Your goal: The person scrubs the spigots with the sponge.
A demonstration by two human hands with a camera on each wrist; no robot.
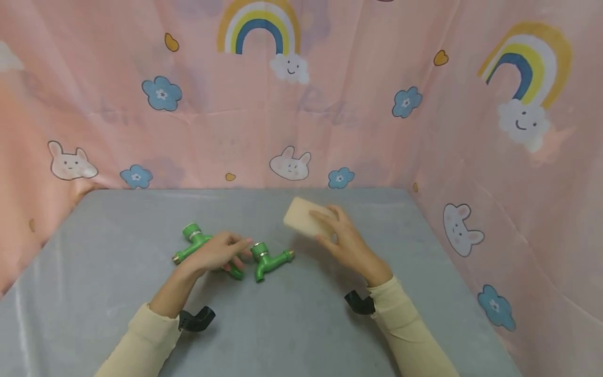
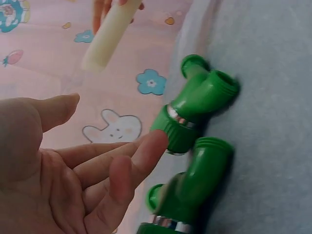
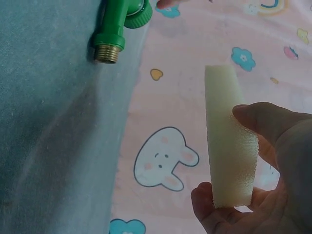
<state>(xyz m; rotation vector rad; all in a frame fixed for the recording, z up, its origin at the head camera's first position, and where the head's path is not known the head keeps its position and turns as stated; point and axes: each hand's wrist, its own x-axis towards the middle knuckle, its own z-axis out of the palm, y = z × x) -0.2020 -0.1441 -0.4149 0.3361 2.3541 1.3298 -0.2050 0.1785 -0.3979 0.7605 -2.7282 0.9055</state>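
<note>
A pale cream sponge [image 1: 305, 218] is held above the table by my right hand [image 1: 347, 242], thumb on one side and fingers on the other. The right wrist view shows the sponge [image 3: 228, 141] edge-on in that grip. My left hand [image 1: 220, 252] hovers over the green taps with fingers loosely extended, and its palm [image 2: 63, 180] holds nothing. One green tap [image 1: 272, 263] with a brass threaded end lies just right of the left hand. Another green tap [image 1: 194, 244] lies partly hidden beneath the left hand and wrist.
A grey cloth-covered table [image 1: 292, 324] spreads under both hands. Pink printed curtains [image 1: 358, 136] stand along its back and sides. Black curved mounts [image 1: 197, 319] are fixed at both wrists, close above the tabletop.
</note>
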